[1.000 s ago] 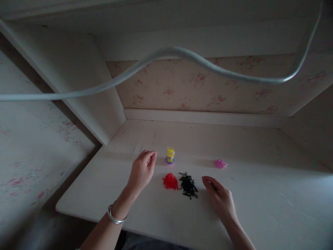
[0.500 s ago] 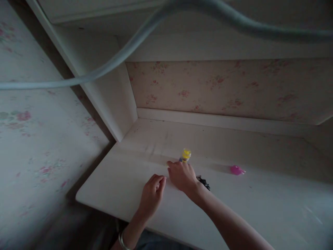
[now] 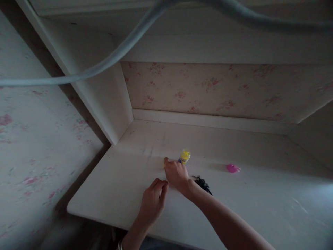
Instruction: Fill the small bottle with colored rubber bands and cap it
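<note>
Transparent container [image 3: 185, 155]: yellow contents, blue low down; on worktop [image 3: 117, 187], long axis near upright, base hidden by right hand [image 3: 177, 173]. Right grip: cannot tell. Left hand [image 3: 153, 199]: grip narrow, contents unclear. Black pile [image 3: 203, 184] beside.

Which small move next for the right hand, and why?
I'd probably ease the right hand up slightly: from this view it hides the base of the yellow container, and its forearm covers part of the black pile.
</note>
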A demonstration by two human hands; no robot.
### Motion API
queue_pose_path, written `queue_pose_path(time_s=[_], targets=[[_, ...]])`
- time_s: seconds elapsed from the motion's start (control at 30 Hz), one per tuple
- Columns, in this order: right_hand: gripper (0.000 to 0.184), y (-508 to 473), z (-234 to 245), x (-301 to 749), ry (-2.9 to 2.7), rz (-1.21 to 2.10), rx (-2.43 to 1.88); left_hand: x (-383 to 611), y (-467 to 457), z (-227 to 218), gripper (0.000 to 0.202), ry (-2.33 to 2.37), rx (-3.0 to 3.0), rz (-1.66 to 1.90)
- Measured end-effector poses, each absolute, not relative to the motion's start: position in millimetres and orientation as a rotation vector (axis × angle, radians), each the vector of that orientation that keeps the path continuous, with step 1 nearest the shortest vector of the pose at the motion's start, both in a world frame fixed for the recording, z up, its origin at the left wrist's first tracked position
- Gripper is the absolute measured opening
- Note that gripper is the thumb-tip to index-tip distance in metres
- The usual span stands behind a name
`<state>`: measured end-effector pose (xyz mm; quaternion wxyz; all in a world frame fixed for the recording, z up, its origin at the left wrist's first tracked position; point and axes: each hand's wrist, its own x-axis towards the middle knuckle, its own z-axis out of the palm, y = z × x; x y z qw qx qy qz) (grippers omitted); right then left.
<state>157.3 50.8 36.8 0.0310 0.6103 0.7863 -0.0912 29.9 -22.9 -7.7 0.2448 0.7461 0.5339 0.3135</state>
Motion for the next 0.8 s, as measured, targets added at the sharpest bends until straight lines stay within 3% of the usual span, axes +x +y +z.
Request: queue_pose_path(time_s=[0.13, 0.47, 0.6, 0.8], targets=[[0.021, 51, 39, 160, 2.389, -0.279, 1.909, 29, -23, -6, 0.026, 1.449, 2.063, 0.847], [0.022, 25, 58, 166, 2.466, -0.264, 1.951, 31, -24, -8, 0.025, 1.471, 2.15, 0.808], [0.03, 11, 83, 198, 2.629, -0.369, 2.179, 32, -24, -10, 0.023, 1.484, 2.184, 0.795], [0.028, 25, 109, 251, 2.704, -0.378, 2.58, 32, -24, -13, 0.022, 1.473, 2.218, 0.781]])
